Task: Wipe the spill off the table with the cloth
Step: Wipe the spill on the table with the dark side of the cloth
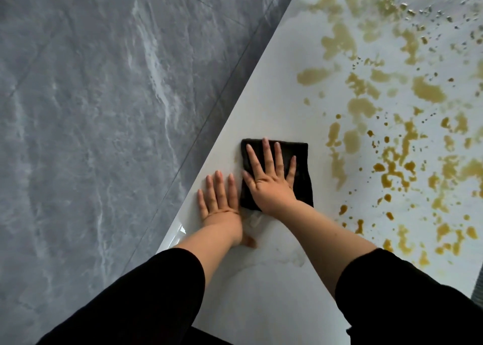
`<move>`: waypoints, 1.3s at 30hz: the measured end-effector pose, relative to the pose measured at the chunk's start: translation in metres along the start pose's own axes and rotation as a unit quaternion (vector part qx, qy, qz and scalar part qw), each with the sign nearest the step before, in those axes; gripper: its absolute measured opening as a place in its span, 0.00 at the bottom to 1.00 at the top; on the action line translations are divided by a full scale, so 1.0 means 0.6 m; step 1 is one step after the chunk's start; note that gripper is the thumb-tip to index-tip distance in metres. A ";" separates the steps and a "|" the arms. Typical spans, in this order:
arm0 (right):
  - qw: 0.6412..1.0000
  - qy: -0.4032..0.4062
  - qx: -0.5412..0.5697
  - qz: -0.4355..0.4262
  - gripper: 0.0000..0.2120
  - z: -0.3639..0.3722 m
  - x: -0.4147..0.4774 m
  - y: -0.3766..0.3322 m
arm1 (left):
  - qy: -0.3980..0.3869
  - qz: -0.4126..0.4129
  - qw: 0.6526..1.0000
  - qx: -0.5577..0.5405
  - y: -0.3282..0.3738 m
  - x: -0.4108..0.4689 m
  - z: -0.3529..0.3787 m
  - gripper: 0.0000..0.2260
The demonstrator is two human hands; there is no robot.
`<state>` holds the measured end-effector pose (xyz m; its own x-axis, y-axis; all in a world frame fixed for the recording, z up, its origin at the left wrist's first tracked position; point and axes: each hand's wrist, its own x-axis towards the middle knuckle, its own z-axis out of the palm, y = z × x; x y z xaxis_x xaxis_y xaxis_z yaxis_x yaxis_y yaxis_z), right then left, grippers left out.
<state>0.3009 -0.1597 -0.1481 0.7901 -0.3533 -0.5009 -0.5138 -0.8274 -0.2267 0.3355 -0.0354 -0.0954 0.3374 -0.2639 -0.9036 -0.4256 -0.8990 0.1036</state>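
Black sleeves (156, 297) reach out over the glossy white tabletop (261, 292). The left hand (218, 201) lies flat on bare surface near the edge, fingers straight, holding nothing. Just beside it, the right hand (270, 181) presses spread, straight fingers onto the dark cloth (302, 185), which is folded into a flat pad on a dry patch. The cloth looks soft, light and limp. It should slide under a flat palm but may bunch if pushed by one corner. Farther right, the yellow-brown spill (392, 169) spreads in puddles and droplets, with nothing between it and the cloth. Grey floor (91, 109) lies past the left edge.
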 end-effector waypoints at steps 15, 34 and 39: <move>0.962 0.033 -0.141 -0.233 0.26 -0.012 -0.028 0.062 | 0.021 0.004 1.000 0.006 -0.005 0.006 0.010 0.74; 0.998 0.013 0.045 0.051 0.28 0.039 -0.099 0.028 | 0.037 0.013 0.999 0.008 -0.007 0.006 0.014 0.73; 0.991 -0.018 0.055 0.118 0.29 0.086 -0.203 0.049 | 0.055 0.017 0.998 0.021 -0.009 0.010 0.021 0.73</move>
<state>0.1725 -0.1183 -0.1370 0.6322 -0.5138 -0.5800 -0.7178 -0.6701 -0.1888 0.3291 -0.0276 -0.1067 0.4114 -0.3333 -0.8484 -0.4725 -0.8739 0.1142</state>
